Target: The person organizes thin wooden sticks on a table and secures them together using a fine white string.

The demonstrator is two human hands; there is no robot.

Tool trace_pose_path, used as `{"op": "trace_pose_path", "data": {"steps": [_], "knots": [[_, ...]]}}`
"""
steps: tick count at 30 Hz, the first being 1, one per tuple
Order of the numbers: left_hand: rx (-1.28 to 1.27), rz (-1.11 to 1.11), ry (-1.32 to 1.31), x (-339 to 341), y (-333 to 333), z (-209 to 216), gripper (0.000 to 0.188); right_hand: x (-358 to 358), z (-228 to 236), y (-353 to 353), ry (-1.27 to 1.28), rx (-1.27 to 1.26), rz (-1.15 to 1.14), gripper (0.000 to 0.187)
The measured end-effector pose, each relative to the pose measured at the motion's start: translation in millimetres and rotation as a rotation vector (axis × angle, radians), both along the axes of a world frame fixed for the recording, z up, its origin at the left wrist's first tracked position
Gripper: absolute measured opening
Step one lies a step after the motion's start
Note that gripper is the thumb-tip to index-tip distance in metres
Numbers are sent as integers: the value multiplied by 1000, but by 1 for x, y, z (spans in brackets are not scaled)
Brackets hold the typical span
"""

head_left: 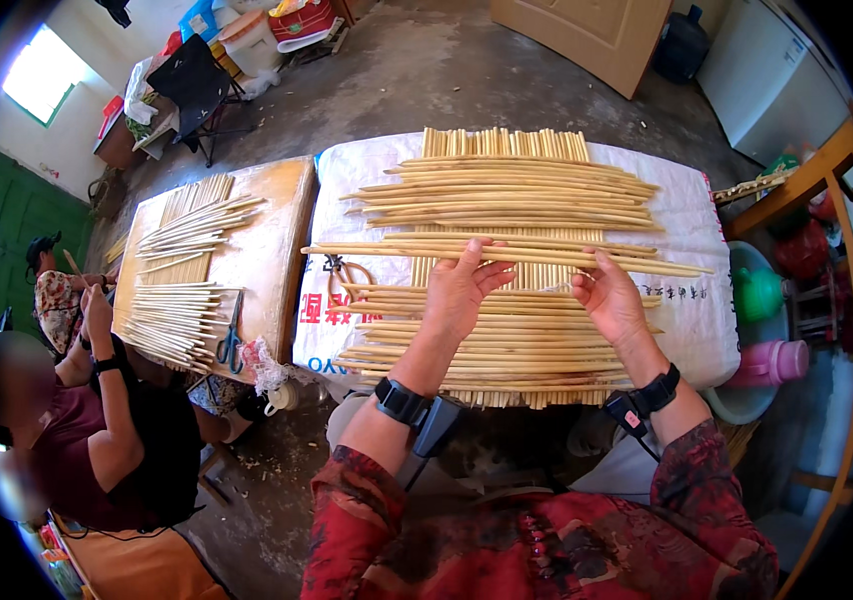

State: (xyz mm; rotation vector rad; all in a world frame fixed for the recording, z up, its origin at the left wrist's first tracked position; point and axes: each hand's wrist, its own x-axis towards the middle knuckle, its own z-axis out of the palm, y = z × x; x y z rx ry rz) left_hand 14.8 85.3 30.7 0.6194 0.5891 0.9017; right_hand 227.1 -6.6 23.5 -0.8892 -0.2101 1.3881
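A long pale reed stalk [542, 256] lies crosswise between my hands, above a mat of short upright stalks. My left hand [462, 290] has its thumb and fingers closed around the stalk left of the middle. Further right, my right hand [609, 298] pinches the same stalk between thumb and fingers. Beyond my hands, a row of crosswise stalks [517, 190] rests on the upright ones. Nearer me is another crosswise bundle [507, 335]. Beside my left hand, brown-handled scissors [349, 272] lie partly under the stalks.
White printed cloth [692, 210] covers my table. A wooden table [287, 200] adjoins it on the left, with stalks and blue-handled scissors [232, 340]. A person in maroon [97, 430] sits there. To my right are a basin [762, 390], a pink thermos [772, 363] and a wooden frame [852, 260].
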Motion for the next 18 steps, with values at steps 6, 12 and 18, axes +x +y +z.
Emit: {"op": "trace_pose_path", "data": {"steps": [6,12,18], "knots": [[-24,-17,-20,6,-7,1,26,-7,-2,-1,36,16,96,25],[-15,-7,-29,6,-6,0,26,-13,2,0,34,-3,76,25],[2,-3,36,3,-5,-4,26,-11,-6,0,27,39,92,29]]}}
